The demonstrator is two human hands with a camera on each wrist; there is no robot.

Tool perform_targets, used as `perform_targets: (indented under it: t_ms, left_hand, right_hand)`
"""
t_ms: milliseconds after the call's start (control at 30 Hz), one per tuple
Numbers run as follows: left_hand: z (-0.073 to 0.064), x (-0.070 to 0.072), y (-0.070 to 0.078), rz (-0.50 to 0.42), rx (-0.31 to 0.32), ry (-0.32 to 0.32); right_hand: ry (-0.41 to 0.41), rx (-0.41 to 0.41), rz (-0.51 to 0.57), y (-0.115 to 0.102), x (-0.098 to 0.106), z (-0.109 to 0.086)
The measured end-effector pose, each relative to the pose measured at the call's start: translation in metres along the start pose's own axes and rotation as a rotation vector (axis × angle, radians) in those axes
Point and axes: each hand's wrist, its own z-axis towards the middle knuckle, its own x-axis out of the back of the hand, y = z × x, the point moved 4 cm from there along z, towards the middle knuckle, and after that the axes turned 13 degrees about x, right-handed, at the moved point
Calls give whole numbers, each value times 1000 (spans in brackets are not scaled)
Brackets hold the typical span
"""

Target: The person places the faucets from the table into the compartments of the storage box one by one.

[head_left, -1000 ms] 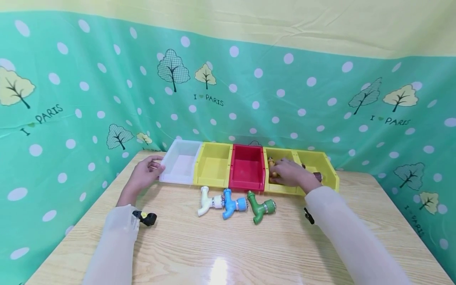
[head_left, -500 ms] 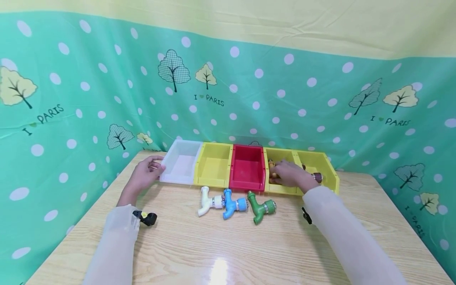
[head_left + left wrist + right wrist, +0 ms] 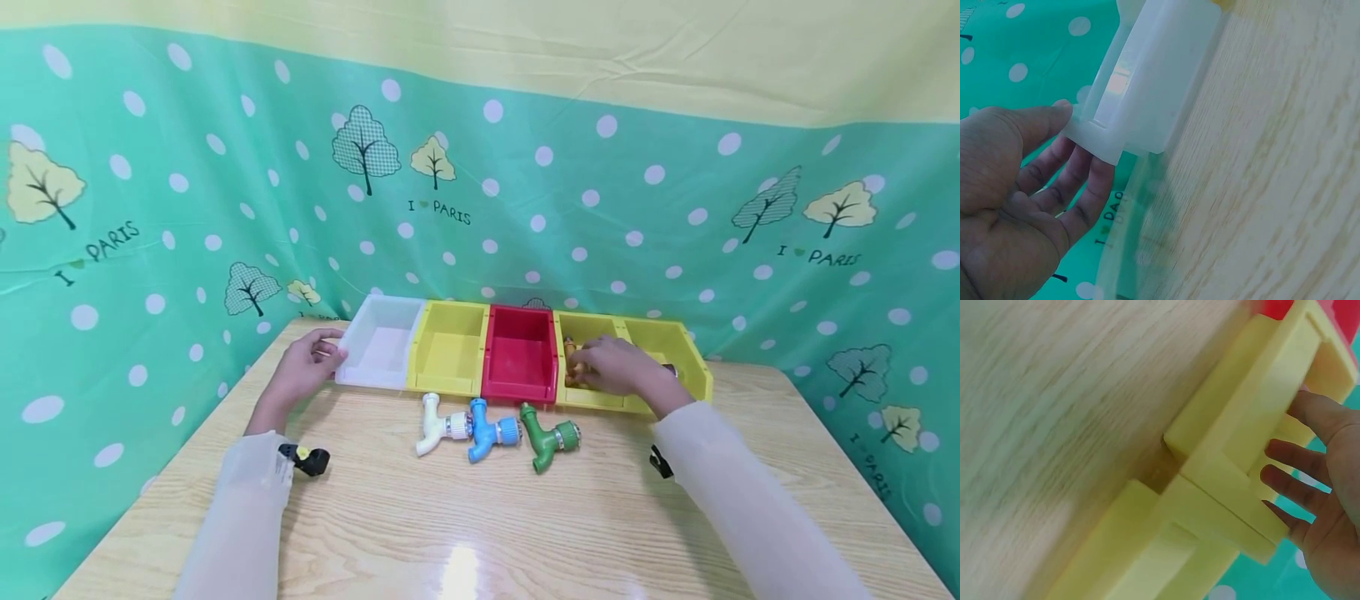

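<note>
My left hand [image 3: 307, 364] pinches the end wall of the white bin [image 3: 1175, 81] at the left of the row, thumb on top and fingers below. My right hand [image 3: 617, 365] reaches down into a yellow bin [image 3: 1260, 394], its fingers on an orange tap [image 3: 569, 343]. Parts of that tap show on both sides of the fingers. The bin wall hides the thumb tip and index finger in the right wrist view. A dark brown tap knob [image 3: 671, 369] shows in the rightmost yellow bin [image 3: 697, 358], partly behind the right hand.
Before the bins, a white tap [image 3: 431, 425], a blue tap [image 3: 483, 433] and a green tap [image 3: 543, 437] lie in a row on the wooden table [image 3: 375, 525]. A red bin [image 3: 521, 392] and another yellow bin [image 3: 450, 383] stand mid-row. A green curtain [image 3: 480, 242] hangs close behind.
My right wrist and sleeve have shifted slightly right and cover more of the brown knob. The right fingers stay at the orange tap. My left hand keeps its place.
</note>
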Motion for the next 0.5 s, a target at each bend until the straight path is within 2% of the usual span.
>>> perform_targets:
  t_ms: [133, 333, 500]
  left_hand:
    - [-1, 1, 0, -5, 6, -2]
    - [0, 1, -1, -19, 14, -11]
    - [0, 0, -2, -16, 4, -10]
  right_hand:
    - [15, -14, -24, -7, 7, -10]
    - [52, 15, -59, -20, 15, -21]
    - [44, 32, -130, -33, 18, -26]
